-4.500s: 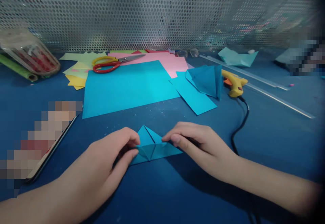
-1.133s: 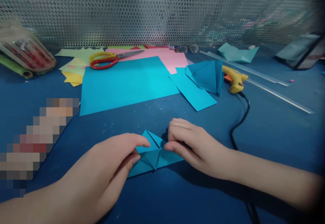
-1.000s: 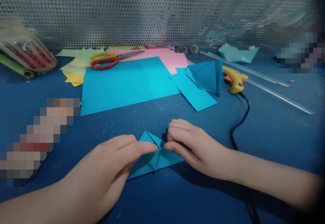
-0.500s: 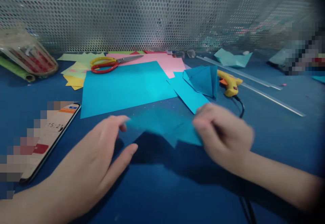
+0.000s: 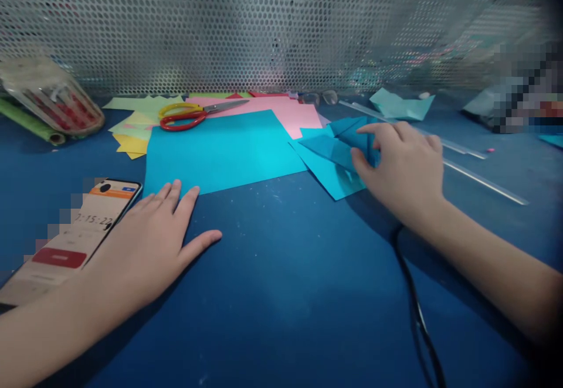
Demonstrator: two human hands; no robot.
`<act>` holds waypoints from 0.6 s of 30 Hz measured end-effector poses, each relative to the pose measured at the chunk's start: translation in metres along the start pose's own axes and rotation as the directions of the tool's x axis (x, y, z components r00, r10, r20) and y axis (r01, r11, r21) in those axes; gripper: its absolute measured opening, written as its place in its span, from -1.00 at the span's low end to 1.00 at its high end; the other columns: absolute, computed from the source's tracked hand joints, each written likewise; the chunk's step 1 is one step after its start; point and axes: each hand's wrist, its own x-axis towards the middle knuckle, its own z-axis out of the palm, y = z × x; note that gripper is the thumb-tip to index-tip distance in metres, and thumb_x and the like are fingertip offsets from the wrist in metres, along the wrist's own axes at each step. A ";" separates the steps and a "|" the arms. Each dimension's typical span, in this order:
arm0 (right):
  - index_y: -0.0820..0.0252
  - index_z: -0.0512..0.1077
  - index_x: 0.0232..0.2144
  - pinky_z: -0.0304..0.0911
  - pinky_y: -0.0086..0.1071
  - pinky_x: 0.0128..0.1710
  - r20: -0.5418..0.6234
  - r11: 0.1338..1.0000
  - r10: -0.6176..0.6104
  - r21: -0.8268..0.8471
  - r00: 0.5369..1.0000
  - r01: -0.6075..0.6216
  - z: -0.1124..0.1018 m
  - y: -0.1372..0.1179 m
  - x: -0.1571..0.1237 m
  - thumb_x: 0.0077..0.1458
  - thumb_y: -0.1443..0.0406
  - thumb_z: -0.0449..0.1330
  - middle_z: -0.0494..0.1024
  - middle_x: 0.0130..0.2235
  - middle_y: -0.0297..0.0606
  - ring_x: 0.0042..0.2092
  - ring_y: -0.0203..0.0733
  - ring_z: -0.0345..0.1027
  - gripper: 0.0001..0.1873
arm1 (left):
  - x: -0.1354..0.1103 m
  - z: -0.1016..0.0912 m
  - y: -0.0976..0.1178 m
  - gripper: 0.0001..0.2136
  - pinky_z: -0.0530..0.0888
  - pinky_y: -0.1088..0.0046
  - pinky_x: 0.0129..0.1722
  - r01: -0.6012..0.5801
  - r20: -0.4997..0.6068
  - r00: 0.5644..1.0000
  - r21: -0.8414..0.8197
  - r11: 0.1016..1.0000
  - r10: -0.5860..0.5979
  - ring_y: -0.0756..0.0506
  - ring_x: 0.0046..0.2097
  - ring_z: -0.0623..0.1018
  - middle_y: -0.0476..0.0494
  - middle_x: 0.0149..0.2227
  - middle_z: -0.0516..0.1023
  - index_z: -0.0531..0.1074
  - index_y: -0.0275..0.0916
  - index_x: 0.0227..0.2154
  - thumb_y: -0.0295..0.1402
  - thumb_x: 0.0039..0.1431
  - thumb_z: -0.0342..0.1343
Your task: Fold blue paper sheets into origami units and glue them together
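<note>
My left hand (image 5: 160,232) lies flat with its fingers spread, its fingertips at the near-left edge of a large bright blue paper sheet (image 5: 220,153). Over at the right, my right hand (image 5: 400,165) has its thumb and index finger curled around folded blue paper (image 5: 325,149), which rests above a smaller flat blue paper piece (image 5: 341,186). The folded paper's right part is hidden behind my fingers. Red-and-yellow-handled scissors (image 5: 185,119) lie across the back of the large sheet and the pink paper (image 5: 285,115).
A phone (image 5: 65,241) showing a timer lies by my left forearm. Behind it are a clear jar (image 5: 57,95) and a green roll (image 5: 30,121). Clear sticks (image 5: 484,183), a pale folded paper (image 5: 402,105) and a black cable (image 5: 413,294) lie at right. Perforated metal (image 5: 264,30) stands behind.
My right hand has moved back with the thin blue paper to the folded blue pile, now covering the yellow glue gun. My left hand has let go and laid itself down further left.
</note>
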 end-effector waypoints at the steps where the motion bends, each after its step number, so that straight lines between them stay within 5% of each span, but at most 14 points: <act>1: 0.16 0.47 -0.03 0.24 -0.02 -0.12 -0.005 1.000 -0.006 -0.009 1.000 0.006 -0.002 -0.004 -0.001 0.29 0.22 0.16 0.53 -0.19 0.00 -0.13 0.12 0.43 -0.75 | 0.000 -0.001 0.000 -0.20 0.26 -0.19 0.27 0.002 0.009 1.000 0.002 1.000 -0.002 -0.53 0.35 0.28 -0.62 0.32 0.29 0.26 -0.52 0.30 0.14 0.33 -0.20; 4: 0.15 0.46 0.01 0.20 0.04 -0.09 -0.010 0.998 -0.062 0.002 0.998 0.062 -0.008 -0.020 -0.002 0.28 0.23 0.13 0.52 -0.10 0.06 -0.04 0.25 0.42 -0.71 | 0.000 -0.005 0.001 -0.22 0.26 -0.23 0.26 0.001 0.023 1.000 0.017 1.000 -0.001 -0.55 0.33 0.30 -0.64 0.31 0.30 0.26 -0.54 0.30 0.12 0.33 -0.16; 8: 0.03 0.48 -0.11 0.23 -0.04 -0.10 -0.010 0.973 -0.178 0.149 0.984 0.177 -0.010 -0.040 -0.007 0.30 0.27 0.11 0.56 -0.15 -0.11 -0.05 0.13 0.47 -0.83 | -0.001 -0.008 0.002 -0.29 0.33 -0.22 0.20 -0.033 0.030 0.999 0.037 0.999 0.032 -0.56 0.28 0.38 -0.65 0.27 0.36 0.28 -0.48 0.30 0.07 0.36 -0.14; 14: 0.07 0.50 -0.15 0.27 -0.07 -0.06 0.063 0.891 -0.324 0.354 0.944 0.283 -0.006 -0.055 -0.014 0.30 0.34 0.11 0.59 -0.09 -0.11 -0.03 0.05 0.49 -0.83 | 0.003 -0.011 0.001 -0.45 0.40 -0.16 0.11 -0.092 0.021 0.996 0.099 0.991 0.091 -0.56 0.24 0.42 -0.51 0.24 0.43 0.27 -0.03 0.33 0.03 0.36 0.00; 18: 0.11 0.54 -0.21 0.30 -0.05 0.00 0.138 0.883 -0.344 0.383 0.929 0.270 0.001 -0.052 -0.017 0.31 0.31 0.13 0.60 -0.01 -0.08 0.05 0.07 0.47 -0.83 | 0.006 -0.023 -0.003 -0.50 0.37 -0.22 0.09 -0.086 0.010 0.996 0.194 0.977 0.085 -0.61 0.25 0.37 -0.49 0.31 0.35 0.38 -0.04 0.27 -0.01 0.34 0.06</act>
